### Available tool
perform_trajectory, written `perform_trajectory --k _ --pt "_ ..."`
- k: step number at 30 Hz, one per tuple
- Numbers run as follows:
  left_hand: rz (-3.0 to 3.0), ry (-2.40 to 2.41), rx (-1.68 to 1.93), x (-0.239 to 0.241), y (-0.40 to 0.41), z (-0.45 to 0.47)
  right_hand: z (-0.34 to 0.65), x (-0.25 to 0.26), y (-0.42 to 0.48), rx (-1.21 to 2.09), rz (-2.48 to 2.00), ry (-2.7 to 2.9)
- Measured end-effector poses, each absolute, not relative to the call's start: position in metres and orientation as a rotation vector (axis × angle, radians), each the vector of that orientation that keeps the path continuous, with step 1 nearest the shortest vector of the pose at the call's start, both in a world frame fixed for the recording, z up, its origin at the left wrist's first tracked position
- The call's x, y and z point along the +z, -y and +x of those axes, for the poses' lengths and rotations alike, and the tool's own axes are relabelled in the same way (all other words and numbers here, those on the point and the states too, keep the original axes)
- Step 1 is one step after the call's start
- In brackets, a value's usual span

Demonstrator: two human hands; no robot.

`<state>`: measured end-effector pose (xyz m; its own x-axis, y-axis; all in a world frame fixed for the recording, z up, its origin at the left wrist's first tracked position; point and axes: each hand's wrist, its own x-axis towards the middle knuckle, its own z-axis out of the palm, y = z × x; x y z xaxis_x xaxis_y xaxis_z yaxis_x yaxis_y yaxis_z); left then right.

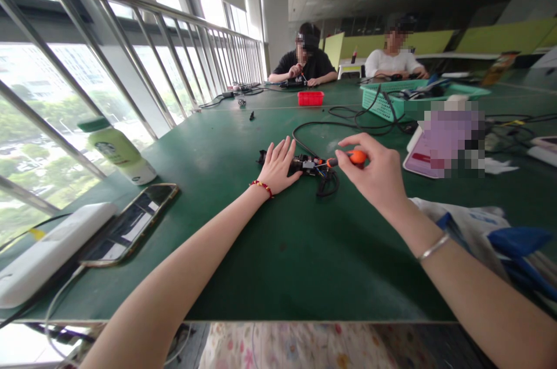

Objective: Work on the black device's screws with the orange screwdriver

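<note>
My left hand (281, 165) lies over one end of a black device (308, 163), fingers stretched out and apart, pressing it to the table. The device is long and narrow, and thin coloured wires and small parts show at its right end. A black cable (327, 184) loops beside that end. Between the fingertips of my right hand (374, 166) is a screwdriver (358, 156) with an orange and black handle. It is held nearly level, its shaft pointing left at the exposed wires. Whether its tip touches a screw is too small to tell.
On the left stand a green-capped bottle (117, 151), a phone (130, 227) and a white power strip (56, 253). A red box (310, 98), a green basket (383, 103) and cables lie farther back. A cloth bag (470, 224) sits right. Two people (324, 64) sit opposite.
</note>
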<state>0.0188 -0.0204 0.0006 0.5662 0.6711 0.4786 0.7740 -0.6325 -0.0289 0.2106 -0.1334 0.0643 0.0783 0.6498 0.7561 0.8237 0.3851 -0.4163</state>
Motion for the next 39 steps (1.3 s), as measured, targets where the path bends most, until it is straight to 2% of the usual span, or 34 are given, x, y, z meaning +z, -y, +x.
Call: perform_trajectory --k 5,11,17,23,29,35,39 --pt "-2.597 1.244 -0.598 0.0021 0.0221 0.0194 0.2120 0.0632 0.1313 -0.226 -1.192 1.617" --pt "-2.630 1.234 -0.611 -0.0007 0.0195 0.0184 0.2117 0.0646 0.1332 -0.220 -1.377 1.583" --pt "-2.611 1.231 -0.608 -0.0003 0.0192 0.0190 0.2122 0.0628 0.1314 -0.244 -1.240 1.606" --pt "-2.603 1.228 -0.601 0.0009 0.0198 0.0196 0.2109 0.0645 0.1339 -0.200 -1.364 1.612" --pt "-2.604 1.226 -0.603 0.0015 0.0206 0.0197 0.2123 0.0627 0.1319 -0.250 -1.210 1.622" --pt "-2.603 1.235 -0.610 0.0012 0.0203 0.0199 0.2109 0.0641 0.1338 -0.207 -1.339 1.629" --pt "-2.603 1.229 -0.613 0.0010 0.0199 0.0196 0.2119 0.0642 0.1326 -0.243 -1.246 1.634"
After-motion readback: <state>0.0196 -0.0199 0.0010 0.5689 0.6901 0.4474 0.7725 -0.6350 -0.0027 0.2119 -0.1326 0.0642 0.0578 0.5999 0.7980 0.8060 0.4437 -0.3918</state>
